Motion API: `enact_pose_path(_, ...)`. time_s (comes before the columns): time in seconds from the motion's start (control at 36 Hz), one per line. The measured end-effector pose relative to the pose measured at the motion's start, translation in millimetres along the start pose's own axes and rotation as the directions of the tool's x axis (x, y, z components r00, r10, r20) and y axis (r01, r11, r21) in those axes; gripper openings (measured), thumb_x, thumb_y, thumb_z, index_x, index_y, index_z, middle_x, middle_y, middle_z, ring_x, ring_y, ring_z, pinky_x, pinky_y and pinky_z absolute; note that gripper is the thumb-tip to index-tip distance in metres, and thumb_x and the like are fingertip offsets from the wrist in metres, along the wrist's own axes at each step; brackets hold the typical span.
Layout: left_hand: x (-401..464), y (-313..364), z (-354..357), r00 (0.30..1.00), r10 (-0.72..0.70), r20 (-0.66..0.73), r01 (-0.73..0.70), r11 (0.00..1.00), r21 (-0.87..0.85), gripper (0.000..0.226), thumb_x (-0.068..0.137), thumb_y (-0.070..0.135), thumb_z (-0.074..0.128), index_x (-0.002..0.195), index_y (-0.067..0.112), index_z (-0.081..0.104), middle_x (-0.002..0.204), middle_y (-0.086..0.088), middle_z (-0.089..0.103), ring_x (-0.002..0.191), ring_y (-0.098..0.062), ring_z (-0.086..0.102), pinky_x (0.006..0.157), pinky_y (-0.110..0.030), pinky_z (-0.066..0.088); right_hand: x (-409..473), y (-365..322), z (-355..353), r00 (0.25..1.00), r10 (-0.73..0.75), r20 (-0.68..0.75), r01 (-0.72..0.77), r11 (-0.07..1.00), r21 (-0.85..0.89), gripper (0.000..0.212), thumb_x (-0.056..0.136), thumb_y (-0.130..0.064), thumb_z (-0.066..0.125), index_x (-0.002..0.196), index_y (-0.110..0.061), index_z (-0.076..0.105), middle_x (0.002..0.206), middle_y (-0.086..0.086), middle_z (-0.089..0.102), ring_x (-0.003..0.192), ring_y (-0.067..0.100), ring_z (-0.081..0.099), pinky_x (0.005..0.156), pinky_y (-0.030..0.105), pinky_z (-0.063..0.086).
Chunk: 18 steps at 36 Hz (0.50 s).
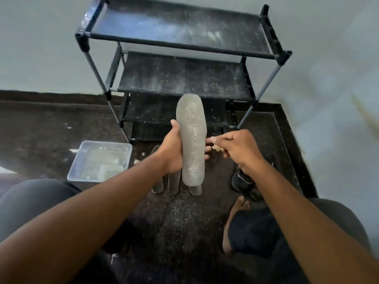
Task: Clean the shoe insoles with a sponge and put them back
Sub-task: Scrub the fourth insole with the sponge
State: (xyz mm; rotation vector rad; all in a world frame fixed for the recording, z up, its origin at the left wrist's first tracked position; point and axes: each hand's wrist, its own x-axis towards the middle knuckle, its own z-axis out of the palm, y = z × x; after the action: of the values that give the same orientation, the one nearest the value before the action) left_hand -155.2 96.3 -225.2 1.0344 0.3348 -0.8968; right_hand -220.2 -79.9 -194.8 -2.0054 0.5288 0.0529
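My left hand (172,154) grips a long grey insole (192,140) around its middle and holds it upright in front of me; white specks dot its surface. My right hand (235,148) is just right of the insole, fingers curled round a small tan sponge (217,148) that pokes out toward the insole's edge. Three more grey insoles (174,184) lie side by side on the dark floor beneath the held one, mostly hidden by my hand. A black shoe (243,180) stands on the floor under my right wrist.
A black three-tier shoe rack (184,78), dusted white, stands against the wall ahead. A clear plastic tub (100,160) of cloudy water sits on the floor to the left. My knees and a bare foot (239,208) fill the lower view.
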Motion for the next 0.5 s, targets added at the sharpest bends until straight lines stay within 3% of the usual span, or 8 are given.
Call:
enact_pose_path(0.08, -30, 6, -3, 1.0, 0.008, 0.003, -0.008, 1.0, 0.018, 0.092, 0.094, 0.082, 0.015, 0.144, 0.017, 0.056, 0.127, -0.019, 0.072, 0.115, -0.038, 0.071, 0.095, -0.055, 0.059, -30, -15, -6, 0.985, -0.072, 0.157, 0.055, 0.993, 0.106, 0.021, 0.09, -0.005, 0.072, 0.109, -0.012, 0.078, 0.099, -0.003, 0.078, 0.081, 0.011, 0.072, 0.07, 0.026, 0.057)
enact_pose_path(0.14, -45, 7, -7, 1.0, 0.019, -0.006, -0.018, 0.999, 0.042, 0.091, 0.095, 0.081, 0.014, 0.14, 0.015, 0.059, 0.12, -0.018, 0.075, 0.104, -0.034, 0.075, 0.08, -0.049, 0.064, -47, -22, -4, 0.97, -0.158, 0.183, 0.134, 0.981, 0.139, 0.035, 0.085, 0.007, 0.073, 0.116, -0.007, 0.074, 0.106, -0.002, 0.076, 0.09, 0.012, 0.074, 0.078, 0.028, 0.06)
enact_pose_path(0.22, -56, 3, -15, 0.998, 0.058, -0.027, -0.057, 0.997, 0.043, 0.086, 0.098, 0.077, 0.016, 0.13, 0.014, 0.065, 0.11, -0.017, 0.078, 0.088, -0.03, 0.078, 0.065, -0.041, 0.063, -60, -32, 5, 0.956, -0.277, 0.1, 0.267, 0.958, 0.101, 0.029, 0.085, 0.009, 0.072, 0.112, -0.002, 0.074, 0.097, -0.002, 0.073, 0.07, 0.009, 0.073, 0.069, 0.02, 0.058)
enact_pose_path(0.28, -55, -2, -20, 0.996, 0.083, -0.04, -0.082, 0.997, 0.01, 0.085, 0.099, 0.076, 0.017, 0.134, 0.014, 0.063, 0.116, -0.019, 0.076, 0.098, -0.033, 0.077, 0.068, -0.042, 0.063, -62, -38, 15, 0.931, -0.357, 0.076, 0.359, 0.933, -0.015, 0.021, 0.086, 0.0, 0.075, 0.106, -0.006, 0.077, 0.091, -0.005, 0.072, 0.067, 0.001, 0.071, 0.065, 0.01, 0.052)
enact_pose_path(0.33, -52, -6, -21, 0.993, 0.102, -0.061, -0.103, 0.995, -0.013, 0.084, 0.099, 0.075, 0.017, 0.137, 0.015, 0.061, 0.121, -0.019, 0.074, 0.107, -0.036, 0.074, 0.075, -0.047, 0.063, -57, -43, 24, 0.902, -0.427, 0.071, 0.432, 0.889, -0.148, 0.015, 0.084, -0.01, 0.08, 0.1, -0.011, 0.08, 0.089, -0.006, 0.073, 0.076, 0.0, 0.068, 0.067, 0.005, 0.046)
enact_pose_path(0.44, -41, -3, -13, 0.984, 0.159, -0.083, -0.156, 0.987, 0.038, 0.081, 0.101, 0.072, 0.018, 0.137, 0.015, 0.063, 0.123, -0.015, 0.074, 0.114, -0.032, 0.072, 0.099, -0.051, 0.057, -39, -41, 36, 0.858, -0.503, 0.103, 0.5, 0.775, -0.386, 0.011, 0.082, -0.018, 0.082, 0.093, -0.018, 0.08, 0.089, -0.007, 0.072, 0.09, 0.012, 0.054, 0.08, 0.018, 0.041)
enact_pose_path(0.5, -37, 1, -13, 0.98, 0.177, -0.088, -0.174, 0.984, 0.049, 0.078, 0.102, 0.07, 0.019, 0.134, 0.015, 0.064, 0.122, -0.014, 0.075, 0.113, -0.031, 0.072, 0.099, -0.05, 0.057, -33, -37, 39, 0.839, -0.533, 0.105, 0.523, 0.74, -0.422, 0.012, 0.082, -0.017, 0.082, 0.094, -0.016, 0.08, 0.092, -0.007, 0.067, 0.094, 0.011, 0.05, 0.084, 0.011, 0.037)
